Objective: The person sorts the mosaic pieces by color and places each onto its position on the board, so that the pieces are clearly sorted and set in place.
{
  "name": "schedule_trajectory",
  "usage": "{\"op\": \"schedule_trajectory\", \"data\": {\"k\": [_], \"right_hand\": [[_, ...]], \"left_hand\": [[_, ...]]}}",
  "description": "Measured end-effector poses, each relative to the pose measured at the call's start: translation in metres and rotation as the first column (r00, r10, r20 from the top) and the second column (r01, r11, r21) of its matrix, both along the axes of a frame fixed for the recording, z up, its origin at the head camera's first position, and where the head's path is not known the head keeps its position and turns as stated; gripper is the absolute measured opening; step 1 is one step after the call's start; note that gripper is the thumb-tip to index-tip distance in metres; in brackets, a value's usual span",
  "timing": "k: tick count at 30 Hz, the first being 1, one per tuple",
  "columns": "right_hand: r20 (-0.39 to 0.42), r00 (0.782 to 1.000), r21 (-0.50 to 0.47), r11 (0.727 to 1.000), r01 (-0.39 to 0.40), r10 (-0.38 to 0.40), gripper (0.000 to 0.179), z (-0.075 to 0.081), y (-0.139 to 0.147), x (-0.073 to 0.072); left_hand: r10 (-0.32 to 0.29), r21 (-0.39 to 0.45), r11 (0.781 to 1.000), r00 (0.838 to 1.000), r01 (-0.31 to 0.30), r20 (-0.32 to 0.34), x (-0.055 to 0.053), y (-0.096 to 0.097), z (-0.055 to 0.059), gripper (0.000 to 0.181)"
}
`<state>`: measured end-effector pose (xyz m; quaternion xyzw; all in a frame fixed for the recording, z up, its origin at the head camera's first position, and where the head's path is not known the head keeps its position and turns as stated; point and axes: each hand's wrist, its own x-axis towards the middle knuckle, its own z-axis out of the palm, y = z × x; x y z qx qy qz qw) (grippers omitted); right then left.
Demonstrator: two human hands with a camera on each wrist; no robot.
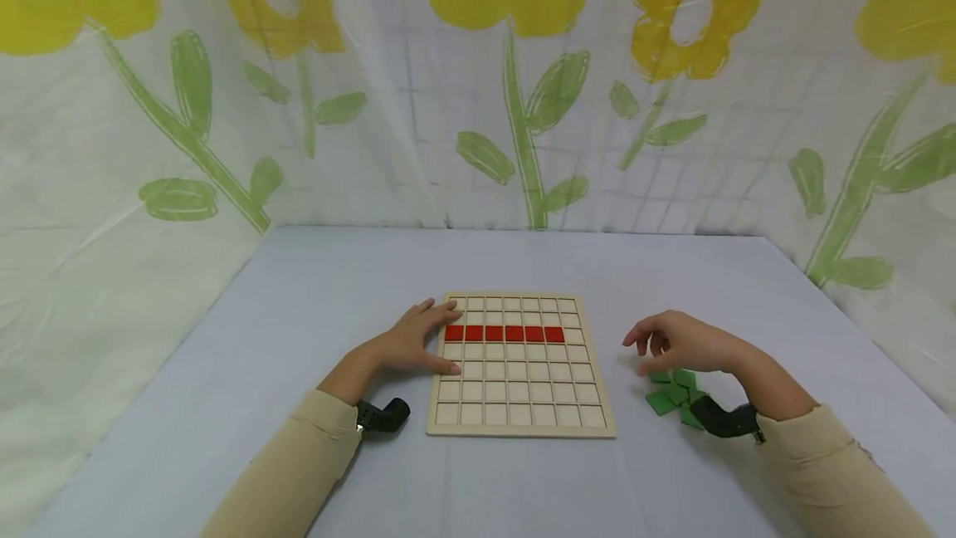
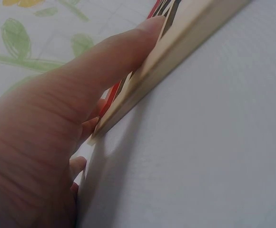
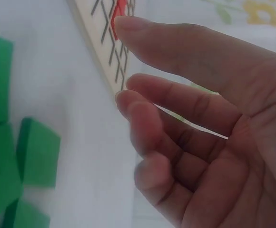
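A light wooden grid board (image 1: 518, 415) lies on the table, with a row of several red square tiles (image 1: 495, 334) set in its third row from the far edge. My left hand (image 1: 409, 340) rests on the board's left edge, thumb and fingers spread. In the left wrist view the thumb (image 2: 128, 50) lies over the board's rim (image 2: 162, 66). To the right of the board, my right hand (image 1: 690, 341) hovers beside a small pile of green square tiles (image 1: 675, 393). Its fingers (image 3: 145, 128) are loosely bent, and nothing is between them and the thumb.
White cloth covers the table (image 1: 358, 272). Behind it hangs a white curtain (image 1: 388, 106) painted with yellow flowers. Black wrist straps with camera mounts (image 1: 384, 415) sit on both wrists, the right one overlapping the green pile in the head view.
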<state>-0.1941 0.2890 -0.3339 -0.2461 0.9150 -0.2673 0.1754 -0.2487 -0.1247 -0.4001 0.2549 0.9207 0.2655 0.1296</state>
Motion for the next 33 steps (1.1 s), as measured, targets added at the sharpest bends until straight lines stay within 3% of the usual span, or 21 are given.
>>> {"op": "schedule_trajectory", "data": {"k": [7,18,33], "right_hand": [[-0.039,0.999,-0.04,0.999,0.034,-0.035,0.037,-0.003,0.023,0.02],[-0.063,0.993,-0.156,0.984,0.086,-0.097,0.032,-0.021,0.06,0.046],[-0.04,0.985,-0.232,0.961,0.152,-0.166,0.031,-0.045,0.075,0.049]], "left_hand": [[0.003,0.002,1.0,1.0,-0.003,-0.001,-0.001,-0.001,0.0,0.092],[-0.004,0.012,1.0,1.0,0.004,-0.002,0.002,0.0,0.001,0.09],[0.005,0.01,1.0,1.0,-0.005,0.0,0.003,-0.001,0.001,0.09]]}}
